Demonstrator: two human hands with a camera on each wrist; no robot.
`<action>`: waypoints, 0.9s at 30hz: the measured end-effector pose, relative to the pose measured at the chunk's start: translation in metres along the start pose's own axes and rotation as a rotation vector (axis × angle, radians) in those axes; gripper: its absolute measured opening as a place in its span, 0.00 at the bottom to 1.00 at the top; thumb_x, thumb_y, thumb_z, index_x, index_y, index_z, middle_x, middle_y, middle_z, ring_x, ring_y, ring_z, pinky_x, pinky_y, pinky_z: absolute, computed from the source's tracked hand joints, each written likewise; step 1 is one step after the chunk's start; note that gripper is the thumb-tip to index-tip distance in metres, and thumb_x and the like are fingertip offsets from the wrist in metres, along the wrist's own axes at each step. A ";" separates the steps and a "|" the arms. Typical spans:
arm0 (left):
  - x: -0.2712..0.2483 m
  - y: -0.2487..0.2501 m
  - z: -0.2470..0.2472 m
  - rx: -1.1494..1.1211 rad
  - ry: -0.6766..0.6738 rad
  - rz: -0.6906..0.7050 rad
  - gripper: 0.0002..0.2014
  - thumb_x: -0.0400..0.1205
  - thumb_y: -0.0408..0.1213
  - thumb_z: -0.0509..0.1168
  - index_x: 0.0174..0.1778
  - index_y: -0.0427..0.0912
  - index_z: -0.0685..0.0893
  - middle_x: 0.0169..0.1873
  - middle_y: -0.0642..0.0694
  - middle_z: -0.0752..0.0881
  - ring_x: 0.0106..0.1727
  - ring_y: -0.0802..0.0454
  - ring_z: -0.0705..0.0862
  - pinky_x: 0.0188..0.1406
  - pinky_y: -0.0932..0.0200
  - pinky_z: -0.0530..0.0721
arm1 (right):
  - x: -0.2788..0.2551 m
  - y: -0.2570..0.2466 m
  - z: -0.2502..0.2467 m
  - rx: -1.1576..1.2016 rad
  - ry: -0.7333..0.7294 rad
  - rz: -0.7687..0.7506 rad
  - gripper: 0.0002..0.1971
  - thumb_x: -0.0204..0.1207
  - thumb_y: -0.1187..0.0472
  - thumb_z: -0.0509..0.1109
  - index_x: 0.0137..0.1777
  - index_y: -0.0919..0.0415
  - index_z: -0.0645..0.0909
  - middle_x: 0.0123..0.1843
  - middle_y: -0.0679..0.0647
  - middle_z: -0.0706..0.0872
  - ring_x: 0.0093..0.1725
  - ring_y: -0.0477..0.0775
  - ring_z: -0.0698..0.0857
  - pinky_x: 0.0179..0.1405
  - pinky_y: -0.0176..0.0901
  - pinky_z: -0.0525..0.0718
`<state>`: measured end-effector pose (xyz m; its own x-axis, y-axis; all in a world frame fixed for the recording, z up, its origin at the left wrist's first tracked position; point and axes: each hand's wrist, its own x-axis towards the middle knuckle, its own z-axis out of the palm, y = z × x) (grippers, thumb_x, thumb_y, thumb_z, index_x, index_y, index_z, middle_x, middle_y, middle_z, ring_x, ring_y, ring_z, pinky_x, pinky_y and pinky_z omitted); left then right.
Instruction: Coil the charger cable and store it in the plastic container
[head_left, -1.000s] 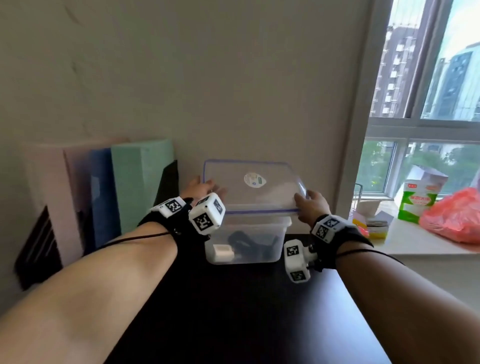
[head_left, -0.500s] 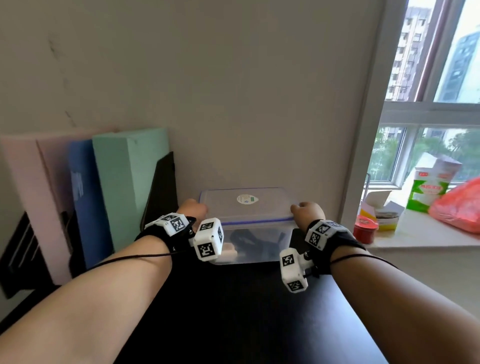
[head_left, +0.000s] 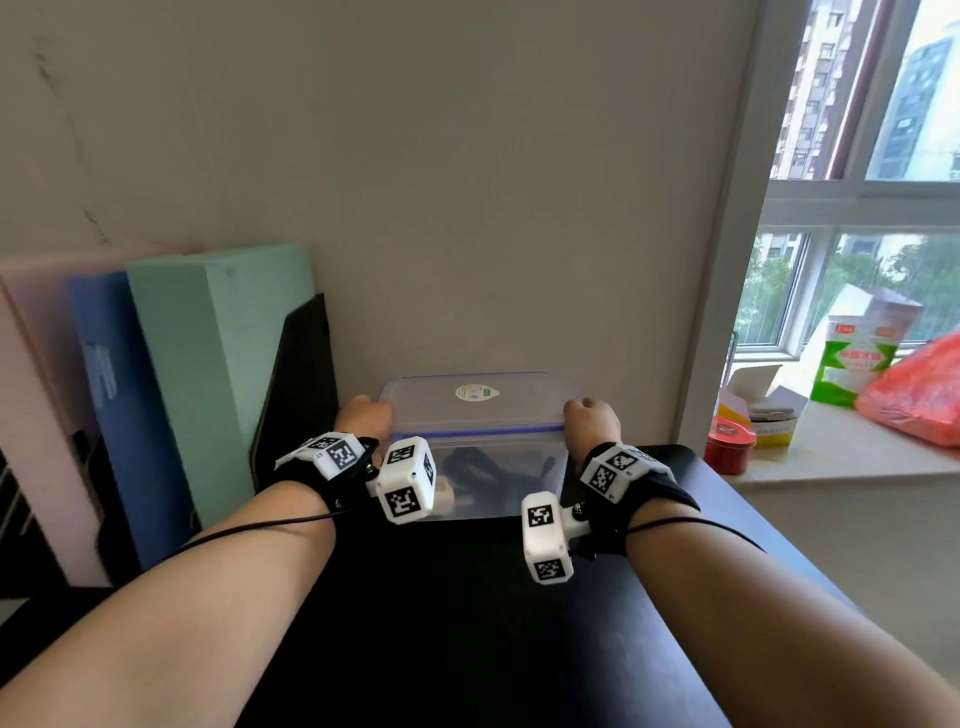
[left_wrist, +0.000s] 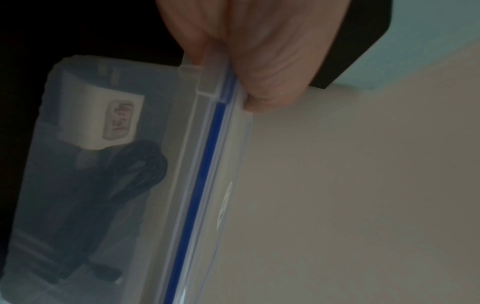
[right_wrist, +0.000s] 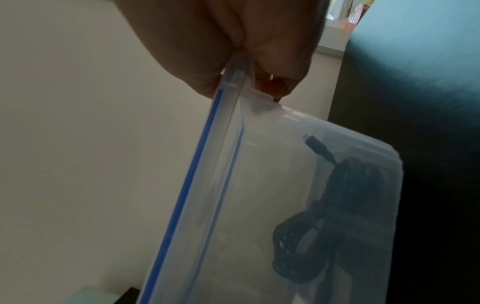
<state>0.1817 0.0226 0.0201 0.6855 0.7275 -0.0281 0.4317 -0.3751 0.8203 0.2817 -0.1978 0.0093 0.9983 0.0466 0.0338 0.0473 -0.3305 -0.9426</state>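
Observation:
A clear plastic container (head_left: 498, 483) stands on the dark table (head_left: 467, 623) against the wall. Its clear lid (head_left: 472, 410) with a blue seal lies flat on top. My left hand (head_left: 366, 415) pinches the lid's left end and my right hand (head_left: 592, 418) pinches its right end. Through the container wall (left_wrist: 78, 205) the left wrist view shows a white charger plug (left_wrist: 101, 115) beside the coiled black cable (left_wrist: 109, 185). In the right wrist view the cable coil (right_wrist: 337, 216) lies on the container floor with its connector (right_wrist: 311, 142) sticking up.
Green (head_left: 223, 364), blue (head_left: 109, 395) and pink foam blocks and a black panel (head_left: 296, 384) stand at the left. On the window sill (head_left: 831, 462) to the right are a red tin (head_left: 730, 444), a green-white carton (head_left: 857, 358) and a red bag (head_left: 919, 400).
The lid, tilted up over the container one second ago, has come down flat onto it. Both hands stayed on its ends and sank with it.

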 end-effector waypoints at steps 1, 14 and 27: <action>0.004 -0.002 0.001 -0.019 -0.002 -0.001 0.10 0.82 0.31 0.54 0.41 0.31 0.79 0.60 0.29 0.81 0.51 0.39 0.78 0.44 0.59 0.67 | 0.000 -0.001 0.003 0.031 -0.002 -0.003 0.16 0.78 0.63 0.57 0.28 0.58 0.63 0.30 0.53 0.70 0.42 0.58 0.70 0.44 0.42 0.66; 0.035 -0.005 -0.003 -0.435 -0.067 -0.030 0.23 0.83 0.28 0.56 0.76 0.29 0.68 0.75 0.30 0.71 0.69 0.41 0.76 0.33 0.65 0.70 | 0.025 -0.005 0.036 0.290 -0.045 -0.017 0.05 0.69 0.61 0.63 0.33 0.56 0.74 0.32 0.52 0.75 0.33 0.55 0.74 0.41 0.46 0.74; 0.026 -0.007 0.008 -0.501 0.208 -0.005 0.21 0.81 0.35 0.61 0.71 0.43 0.78 0.70 0.43 0.80 0.68 0.46 0.80 0.66 0.63 0.74 | 0.013 -0.020 0.035 -0.142 0.004 -0.014 0.21 0.77 0.57 0.55 0.65 0.67 0.75 0.65 0.69 0.79 0.62 0.71 0.79 0.56 0.52 0.75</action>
<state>0.2010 0.0392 0.0094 0.5318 0.8460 0.0391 0.0671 -0.0882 0.9938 0.2923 -0.1575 0.0170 0.9977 0.0484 0.0483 0.0652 -0.4602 -0.8854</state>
